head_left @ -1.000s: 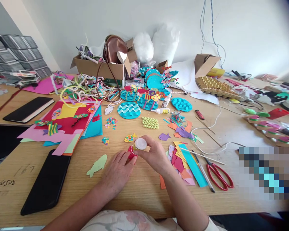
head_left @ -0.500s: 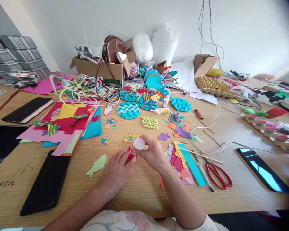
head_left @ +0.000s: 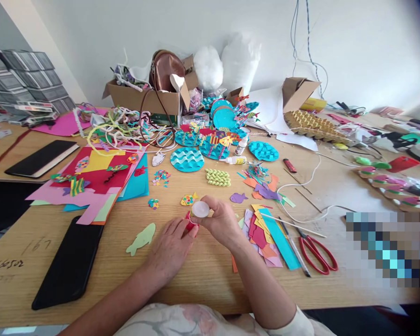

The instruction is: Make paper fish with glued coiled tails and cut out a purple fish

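Observation:
My right hand is closed around a glue stick, whose round white end faces up toward me. Its lower end is over a red paper cutout on the table. The thumb and fingers of my left hand hold that cutout at its near edge and hide much of it. Just beyond the glue stick lies a yellow paper fish with coloured dots. A plain light green paper fish is left of my left hand, and a purple paper fish lies beyond my right hand.
Paper scraps, a pen and red-handled scissors lie to the right. Coloured sheets and a black phone-like slab are on the left. Blue decorated discs and glue bottles stand farther back.
The glue stick's white end has tilted and shifted very slightly left. My left hand stays on the red cutout, and the view has moved a little.

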Available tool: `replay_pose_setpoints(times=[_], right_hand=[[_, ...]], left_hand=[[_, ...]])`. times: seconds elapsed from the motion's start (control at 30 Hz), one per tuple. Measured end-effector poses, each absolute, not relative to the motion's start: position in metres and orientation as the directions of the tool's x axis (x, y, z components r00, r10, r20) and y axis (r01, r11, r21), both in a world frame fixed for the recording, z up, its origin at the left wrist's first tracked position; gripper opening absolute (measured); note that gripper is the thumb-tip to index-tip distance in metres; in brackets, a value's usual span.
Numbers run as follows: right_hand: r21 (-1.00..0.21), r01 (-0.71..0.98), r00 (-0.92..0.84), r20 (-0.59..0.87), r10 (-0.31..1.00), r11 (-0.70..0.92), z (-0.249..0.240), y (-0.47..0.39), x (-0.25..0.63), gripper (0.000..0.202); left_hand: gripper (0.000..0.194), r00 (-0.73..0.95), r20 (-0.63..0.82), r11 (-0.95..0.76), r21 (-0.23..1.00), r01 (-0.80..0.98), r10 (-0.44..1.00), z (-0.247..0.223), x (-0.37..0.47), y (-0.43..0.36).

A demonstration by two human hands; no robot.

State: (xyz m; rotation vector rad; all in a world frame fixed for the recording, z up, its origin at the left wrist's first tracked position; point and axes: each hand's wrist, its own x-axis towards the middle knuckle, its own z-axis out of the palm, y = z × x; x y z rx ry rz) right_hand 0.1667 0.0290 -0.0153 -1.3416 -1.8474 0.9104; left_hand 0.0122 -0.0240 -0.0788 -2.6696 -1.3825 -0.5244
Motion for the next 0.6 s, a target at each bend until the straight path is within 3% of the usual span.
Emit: replay_pose_setpoints(times=[0.6], right_hand=[[-0.843,0.456,-0.270,0.173,0.947,0.284,-0.0187,0.0275,0.1645,0.009]], left_hand=[[0.029,0.545,0.335,-0.600,0.084,0.795,0.769,-0.0815,0.0105,-0.0238]])
